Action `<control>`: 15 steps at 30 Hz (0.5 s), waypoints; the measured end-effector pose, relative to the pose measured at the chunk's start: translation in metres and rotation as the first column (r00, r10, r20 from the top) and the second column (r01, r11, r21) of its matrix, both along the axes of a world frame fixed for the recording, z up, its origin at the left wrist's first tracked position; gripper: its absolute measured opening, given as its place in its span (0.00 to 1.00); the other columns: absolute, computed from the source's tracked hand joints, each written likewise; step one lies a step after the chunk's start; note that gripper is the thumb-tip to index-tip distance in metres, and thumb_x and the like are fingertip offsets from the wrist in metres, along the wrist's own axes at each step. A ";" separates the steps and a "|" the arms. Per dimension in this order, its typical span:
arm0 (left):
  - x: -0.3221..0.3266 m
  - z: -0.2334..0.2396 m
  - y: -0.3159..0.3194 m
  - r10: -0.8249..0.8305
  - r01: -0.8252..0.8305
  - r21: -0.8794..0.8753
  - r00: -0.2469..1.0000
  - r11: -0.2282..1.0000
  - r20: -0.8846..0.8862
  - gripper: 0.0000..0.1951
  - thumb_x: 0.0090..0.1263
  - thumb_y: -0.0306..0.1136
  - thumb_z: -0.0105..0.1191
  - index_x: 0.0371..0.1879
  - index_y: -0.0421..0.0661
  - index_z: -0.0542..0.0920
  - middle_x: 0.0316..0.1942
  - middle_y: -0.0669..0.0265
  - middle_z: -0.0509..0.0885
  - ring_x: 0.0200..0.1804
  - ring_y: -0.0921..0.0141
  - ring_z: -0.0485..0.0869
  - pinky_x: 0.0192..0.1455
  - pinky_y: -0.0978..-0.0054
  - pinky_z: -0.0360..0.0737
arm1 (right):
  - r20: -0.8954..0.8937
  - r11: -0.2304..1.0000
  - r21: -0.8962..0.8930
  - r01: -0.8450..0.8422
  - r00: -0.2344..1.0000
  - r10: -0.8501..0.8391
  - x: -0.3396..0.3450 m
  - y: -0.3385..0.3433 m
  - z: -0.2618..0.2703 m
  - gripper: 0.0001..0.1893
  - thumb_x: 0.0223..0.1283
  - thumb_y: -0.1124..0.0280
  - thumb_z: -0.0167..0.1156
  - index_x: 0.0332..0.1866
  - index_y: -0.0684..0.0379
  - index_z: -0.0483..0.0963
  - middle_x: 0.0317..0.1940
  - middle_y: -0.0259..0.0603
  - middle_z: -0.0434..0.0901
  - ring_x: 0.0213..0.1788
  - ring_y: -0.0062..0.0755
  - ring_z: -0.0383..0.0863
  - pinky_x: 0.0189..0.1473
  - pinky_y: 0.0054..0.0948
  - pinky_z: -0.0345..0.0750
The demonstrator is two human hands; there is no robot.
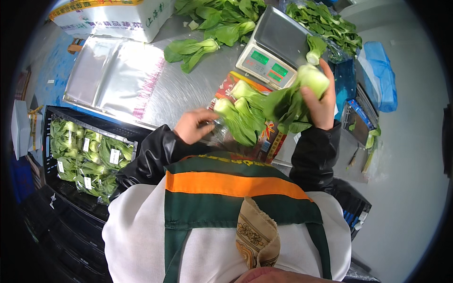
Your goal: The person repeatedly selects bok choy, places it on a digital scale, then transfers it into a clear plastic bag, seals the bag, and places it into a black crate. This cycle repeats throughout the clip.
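Note:
My right hand (322, 100) grips a head of bok choy (313, 81) by its pale base, its leaves hanging left over a red printed sheet (270, 141). Just above it, a smaller bok choy (315, 49) lies at the right edge of the digital scale's (279, 39) plate. Several bok choy heads (240, 116) rest on the sheet, bases toward the upper left. Beside those bases is my left hand (198, 124), slightly blurred, its fingers curled near crumpled clear plastic (220, 131); whether it pinches the plastic I cannot tell.
Flat clear bags (116, 78) lie at left on the steel table (173, 88). A black crate (92, 122) at lower left holds bagged greens. A white carton (116, 24) stands at upper left. Loose bok choy (226, 21) lies beyond the scale, and more greens (329, 28) sit at upper right.

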State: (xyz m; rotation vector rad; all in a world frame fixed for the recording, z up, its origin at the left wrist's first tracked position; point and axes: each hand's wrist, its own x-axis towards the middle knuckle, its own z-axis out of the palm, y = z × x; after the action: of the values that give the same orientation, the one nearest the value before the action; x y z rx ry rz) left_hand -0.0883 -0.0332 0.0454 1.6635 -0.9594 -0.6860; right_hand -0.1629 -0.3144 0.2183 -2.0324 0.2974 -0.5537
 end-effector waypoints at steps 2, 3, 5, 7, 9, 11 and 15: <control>-0.011 -0.013 -0.002 -0.083 0.053 0.072 0.852 0.996 0.516 0.17 0.65 0.32 0.51 0.53 0.50 0.78 0.47 0.63 0.79 0.52 0.63 0.77 0.60 0.65 0.71 | -0.172 0.904 -0.383 -0.191 0.976 0.133 -0.004 0.009 -0.007 0.43 0.50 0.67 0.70 0.69 0.67 0.53 0.47 0.52 0.78 0.46 0.41 0.82 0.50 0.35 0.79; -0.016 -0.019 -0.005 -0.123 0.060 0.112 0.668 0.992 0.734 0.18 0.62 0.32 0.51 0.53 0.52 0.78 0.48 0.63 0.78 0.54 0.63 0.76 0.62 0.64 0.68 | -0.233 0.834 -0.488 -0.259 0.959 0.161 -0.003 0.020 -0.022 0.45 0.48 0.64 0.71 0.69 0.68 0.54 0.47 0.53 0.78 0.46 0.45 0.82 0.50 0.38 0.78; -0.023 -0.028 -0.011 -0.095 0.070 0.067 0.596 0.995 0.797 0.16 0.60 0.33 0.49 0.48 0.51 0.80 0.50 0.64 0.76 0.57 0.63 0.72 0.65 0.62 0.64 | -0.390 0.720 -0.569 -0.398 0.901 0.190 -0.002 0.042 -0.061 0.47 0.47 0.59 0.72 0.69 0.71 0.55 0.56 0.57 0.72 0.56 0.48 0.76 0.58 0.41 0.72; -0.025 -0.033 -0.016 -0.045 0.089 -0.006 0.555 0.996 0.831 0.16 0.60 0.33 0.50 0.47 0.51 0.80 0.49 0.64 0.76 0.56 0.63 0.73 0.64 0.62 0.65 | -0.511 0.618 -0.626 -0.475 0.849 0.135 -0.009 0.067 -0.105 0.48 0.46 0.56 0.71 0.69 0.70 0.55 0.58 0.58 0.69 0.57 0.53 0.72 0.56 0.43 0.71; -0.023 -0.034 -0.017 -0.011 0.116 -0.060 0.530 0.991 0.848 0.14 0.58 0.32 0.50 0.43 0.49 0.80 0.46 0.65 0.77 0.54 0.65 0.74 0.63 0.64 0.67 | -0.499 0.667 -0.605 -0.435 0.860 0.108 -0.018 0.080 -0.134 0.46 0.48 0.58 0.69 0.69 0.71 0.54 0.61 0.57 0.67 0.60 0.53 0.70 0.58 0.41 0.70; -0.019 -0.032 -0.018 0.045 0.134 -0.135 0.525 0.982 0.850 0.13 0.57 0.32 0.51 0.42 0.48 0.80 0.45 0.65 0.77 0.54 0.65 0.75 0.63 0.65 0.68 | -0.438 0.681 -0.602 -0.416 0.886 0.154 -0.026 0.081 -0.142 0.45 0.50 0.59 0.68 0.68 0.71 0.53 0.62 0.59 0.65 0.60 0.54 0.69 0.59 0.41 0.69; -0.014 -0.025 -0.024 0.079 0.136 -0.159 0.464 0.978 0.882 0.13 0.55 0.31 0.52 0.40 0.46 0.78 0.46 0.63 0.77 0.53 0.64 0.76 0.62 0.61 0.70 | -0.475 0.648 -0.563 -0.513 0.843 0.253 -0.012 0.049 -0.115 0.31 0.54 0.64 0.64 0.61 0.68 0.66 0.60 0.56 0.70 0.61 0.52 0.71 0.58 0.42 0.72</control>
State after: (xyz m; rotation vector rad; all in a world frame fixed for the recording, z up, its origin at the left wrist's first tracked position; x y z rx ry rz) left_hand -0.1026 -0.0570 0.0204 1.7943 -1.7285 0.3940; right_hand -0.1748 -0.2653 0.1032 -2.8166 -0.1870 0.0240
